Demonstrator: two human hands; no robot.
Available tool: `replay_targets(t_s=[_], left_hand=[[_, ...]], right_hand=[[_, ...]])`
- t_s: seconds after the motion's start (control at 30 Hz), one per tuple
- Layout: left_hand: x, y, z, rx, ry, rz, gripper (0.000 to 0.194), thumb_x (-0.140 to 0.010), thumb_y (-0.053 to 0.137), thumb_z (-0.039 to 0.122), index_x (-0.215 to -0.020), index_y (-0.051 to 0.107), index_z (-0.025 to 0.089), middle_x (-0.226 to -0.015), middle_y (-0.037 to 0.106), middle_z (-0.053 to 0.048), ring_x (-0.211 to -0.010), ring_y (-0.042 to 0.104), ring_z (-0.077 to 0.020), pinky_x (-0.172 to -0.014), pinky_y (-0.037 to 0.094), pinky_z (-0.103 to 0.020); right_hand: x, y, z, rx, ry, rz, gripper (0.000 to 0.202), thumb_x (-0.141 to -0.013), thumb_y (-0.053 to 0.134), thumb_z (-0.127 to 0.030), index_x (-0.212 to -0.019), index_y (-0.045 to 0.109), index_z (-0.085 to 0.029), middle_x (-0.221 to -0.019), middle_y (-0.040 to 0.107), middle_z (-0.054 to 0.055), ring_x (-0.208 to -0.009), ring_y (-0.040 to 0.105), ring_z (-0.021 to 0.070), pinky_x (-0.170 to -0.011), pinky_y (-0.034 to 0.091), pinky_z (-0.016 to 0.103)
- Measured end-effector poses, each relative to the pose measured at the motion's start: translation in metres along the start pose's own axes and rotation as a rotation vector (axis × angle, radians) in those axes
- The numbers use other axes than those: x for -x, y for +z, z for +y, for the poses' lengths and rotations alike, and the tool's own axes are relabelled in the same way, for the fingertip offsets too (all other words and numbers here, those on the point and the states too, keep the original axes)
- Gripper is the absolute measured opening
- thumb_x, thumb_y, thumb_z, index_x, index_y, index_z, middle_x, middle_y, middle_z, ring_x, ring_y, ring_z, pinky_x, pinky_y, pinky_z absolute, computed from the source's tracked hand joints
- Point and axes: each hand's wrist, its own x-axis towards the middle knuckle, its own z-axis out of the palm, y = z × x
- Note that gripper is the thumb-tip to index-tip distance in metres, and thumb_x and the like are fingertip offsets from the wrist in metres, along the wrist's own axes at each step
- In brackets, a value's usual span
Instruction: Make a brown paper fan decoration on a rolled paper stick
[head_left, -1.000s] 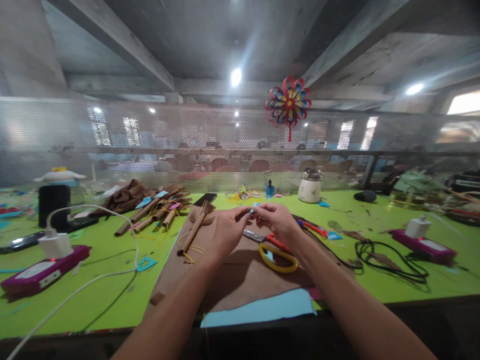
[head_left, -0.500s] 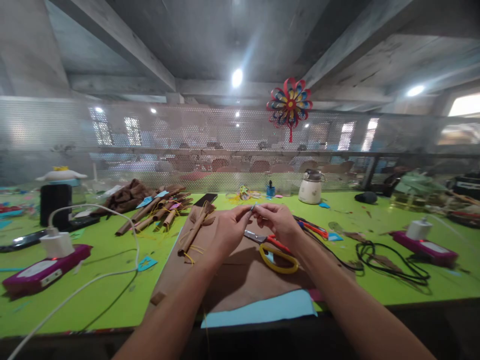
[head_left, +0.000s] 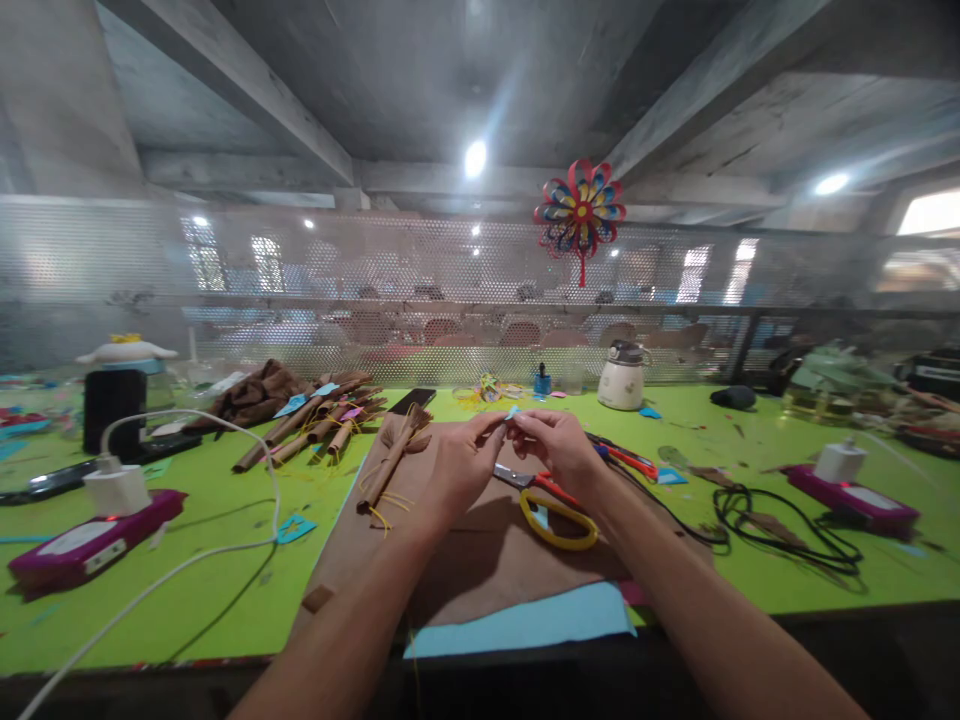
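Observation:
My left hand (head_left: 466, 465) and my right hand (head_left: 555, 448) meet at their fingertips above a brown paper sheet (head_left: 480, 560). Both pinch a small light-blue piece (head_left: 513, 411) between them. Under my right hand lie scissors (head_left: 559, 520) with yellow and red handles, their blades pointing left. To the left of my left hand a rolled brown paper piece (head_left: 390, 465) with yellow string rests on the sheet. A light-blue paper strip (head_left: 525, 620) lies along the sheet's near edge.
Several brown paper rolls (head_left: 319, 420) lie at the back left. Purple power strips (head_left: 97, 540) sit at both sides, with a white cable on the left. A black cable (head_left: 784, 525) coils at right. A phone (head_left: 412, 401), a blue bottle (head_left: 542, 380) and a cream jug (head_left: 622, 380) stand or lie behind.
More of the light-blue piece now shows above my fingertips. My hands have shifted only slightly, still close together, and the view has moved a little.

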Motion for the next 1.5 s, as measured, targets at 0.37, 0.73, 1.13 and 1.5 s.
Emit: replay_targets(t_s=[0.37, 0.73, 1.13, 1.5], left_hand=[[-0.001, -0.001, 0.009, 0.046, -0.158, 0.013, 0.022, -0.087, 0.056, 0.031, -0.093, 0.070, 0.015, -0.084, 0.072, -0.007, -0.071, 0.066, -0.0165, -0.068, 0.052, -0.026], [-0.001, -0.001, 0.009, 0.114, -0.166, 0.025, 0.020, -0.083, 0.060, 0.031, -0.092, 0.069, 0.016, -0.085, 0.072, -0.006, -0.073, 0.066, -0.0168, -0.070, 0.053, -0.027], [-0.005, -0.004, 0.005, 0.601, -0.554, 0.029, 0.023, -0.071, 0.070, 0.035, -0.074, 0.067, 0.013, -0.074, 0.071, -0.007, -0.067, 0.066, -0.0168, -0.073, 0.055, -0.034], [-0.008, -0.008, -0.001, 0.674, -0.636, 0.139, 0.013, -0.067, 0.072, 0.023, -0.076, 0.064, 0.017, -0.078, 0.067, -0.004, -0.069, 0.062, -0.0118, -0.064, 0.051, -0.023]], right_hand=[[-0.002, 0.001, 0.006, 0.132, -0.078, -0.023, 0.029, -0.066, 0.074, -0.045, -0.062, 0.068, -0.016, -0.056, 0.058, 0.002, -0.053, 0.049, 0.0126, -0.049, 0.041, 0.027], [-0.002, 0.000, 0.004, 0.151, -0.078, -0.049, 0.031, -0.067, 0.071, -0.046, -0.062, 0.066, -0.016, -0.055, 0.055, 0.001, -0.051, 0.048, 0.0122, -0.050, 0.041, 0.027], [0.003, 0.007, 0.003, 0.570, -0.322, -0.063, 0.021, -0.077, 0.058, -0.032, -0.070, 0.073, -0.020, -0.051, 0.054, -0.001, -0.047, 0.046, 0.0115, -0.050, 0.037, 0.026], [-0.003, 0.000, 0.010, 0.203, 0.010, 0.010, 0.021, -0.064, 0.069, -0.035, -0.057, 0.065, -0.015, -0.053, 0.059, 0.001, -0.045, 0.048, 0.0102, -0.045, 0.040, 0.025]])
